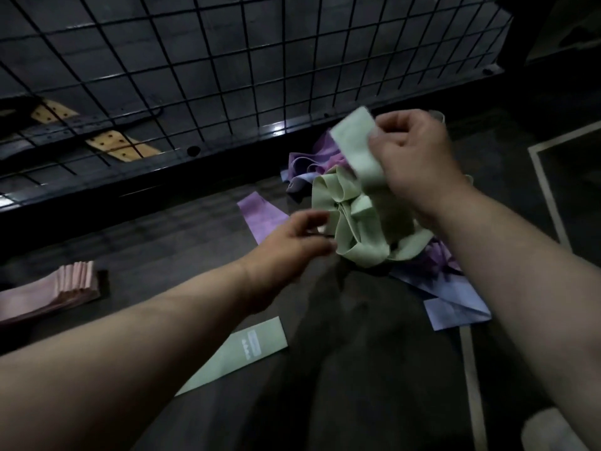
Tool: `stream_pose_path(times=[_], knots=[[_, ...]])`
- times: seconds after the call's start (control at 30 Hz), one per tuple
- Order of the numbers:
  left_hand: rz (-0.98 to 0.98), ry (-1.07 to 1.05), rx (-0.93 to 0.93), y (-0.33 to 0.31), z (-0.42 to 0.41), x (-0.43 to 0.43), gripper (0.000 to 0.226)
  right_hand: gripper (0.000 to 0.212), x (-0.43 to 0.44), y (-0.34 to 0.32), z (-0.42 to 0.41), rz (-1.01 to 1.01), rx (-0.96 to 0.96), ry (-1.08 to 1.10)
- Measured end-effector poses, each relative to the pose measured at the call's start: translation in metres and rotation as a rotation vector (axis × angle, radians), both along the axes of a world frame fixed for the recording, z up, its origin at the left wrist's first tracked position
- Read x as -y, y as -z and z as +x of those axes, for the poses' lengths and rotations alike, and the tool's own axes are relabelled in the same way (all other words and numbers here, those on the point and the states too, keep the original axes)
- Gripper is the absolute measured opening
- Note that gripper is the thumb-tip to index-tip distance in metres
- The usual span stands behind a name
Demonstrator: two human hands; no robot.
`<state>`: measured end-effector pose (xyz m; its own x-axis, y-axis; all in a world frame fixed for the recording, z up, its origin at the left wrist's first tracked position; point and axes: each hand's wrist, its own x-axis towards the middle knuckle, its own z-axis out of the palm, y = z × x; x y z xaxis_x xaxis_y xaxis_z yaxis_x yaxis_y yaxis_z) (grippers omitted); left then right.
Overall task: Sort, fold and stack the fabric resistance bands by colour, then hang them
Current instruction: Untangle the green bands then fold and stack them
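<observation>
Along the far left edge of the frame, low down, a pink stack [65,284] of folded bands lies flat on the dark surface [182,242], with bare surface between it and everything to its right. Across the upper left and centre, a black wire grid [227,60] stands along the back edge of the surface, and tan perforated straps [120,144] show behind its wires. At bottom centre a flat green band [240,349] lies alone and slanted, its labelled end pointing up and right.

The left hand [289,249] reaches to the left edge of the green heap [361,229], thumb and fingers apart, with a fold's edge right at the fingertips. Blur hides whether they pinch it. A purple band [263,216] pokes out flat from under the heap, just beyond that hand. The heap is a tangle of loops right of centre, lying over purple and blue bands.

Above it the right hand [416,157] is curled tight round a lifted green band [356,141], whose free end stands up left of the knuckles, near the grid's base. A blue band [455,310] spreads out at lower right, close to a pale line [553,203] running down the right side.
</observation>
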<state>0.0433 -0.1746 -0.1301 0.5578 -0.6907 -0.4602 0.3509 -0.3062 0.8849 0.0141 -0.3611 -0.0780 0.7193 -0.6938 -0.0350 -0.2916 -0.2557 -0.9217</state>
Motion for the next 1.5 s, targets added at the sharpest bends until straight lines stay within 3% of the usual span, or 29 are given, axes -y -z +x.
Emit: stream_pose_path(times=[0.07, 0.13, 0.37, 0.47, 0.5, 0.6, 0.67, 0.8, 0.9, 1.07, 1.2, 1.3, 1.4, 1.5], knots=[[-0.214, -0.048, -0.106, -0.007, 0.013, 0.001, 0.082, 0.03, -0.018, -0.009, 0.004, 0.275, -0.035, -0.121], [-0.295, -0.005, -0.079, -0.02, 0.019, -0.003, 0.067, 0.028, -0.033, -0.014, 0.006, 0.564, -0.027, -0.248], [-0.059, -0.046, 0.077, -0.029, 0.036, -0.049, 0.01, 0.021, -0.067, -0.011, 0.012, 1.172, 0.087, -0.401], [0.053, -0.129, 0.221, -0.021, 0.038, -0.072, 0.02, 0.01, -0.089, -0.004, 0.01, 1.161, 0.09, -0.452], [0.09, -0.12, 0.357, -0.017, 0.039, -0.079, 0.02, 0.012, -0.097, -0.002, 0.01, 1.108, 0.095, -0.417], [0.26, -0.03, 0.995, -0.011, 0.043, -0.102, 0.022, 0.009, -0.119, 0.008, 0.013, 0.842, 0.025, -0.302], [0.351, -0.036, 1.252, -0.016, 0.046, -0.112, 0.031, 0.009, -0.127, 0.012, 0.014, 0.721, -0.091, -0.255], [0.348, -0.008, 1.433, -0.016, 0.047, -0.125, 0.044, 0.021, -0.136, 0.011, 0.013, 1.004, 0.014, -0.24], [0.279, -0.052, 1.303, -0.012, 0.048, -0.132, 0.044, 0.03, -0.14, 0.009, 0.013, 1.116, 0.081, -0.268], [0.257, -0.019, 0.889, -0.014, 0.047, -0.136, 0.083, 0.037, -0.14, 0.007, 0.013, 1.134, 0.044, -0.463], [0.28, 0.115, 0.652, -0.017, 0.055, -0.14, 0.065, 0.032, -0.137, 0.001, 0.019, 0.847, -0.005, -0.519], [0.165, 0.192, 0.393, -0.019, 0.056, -0.147, 0.061, 0.028, -0.139, -0.001, 0.022, 0.663, -0.002, -0.45], [0.116, 0.188, 0.101, -0.013, 0.052, -0.168, 0.043, 0.015, -0.142, 0.013, 0.016, 0.664, -0.015, -0.363], [0.201, 0.181, -0.038, -0.001, 0.05, -0.205, 0.055, 0.008, -0.144, 0.032, 0.003, 0.72, -0.121, -0.367]])
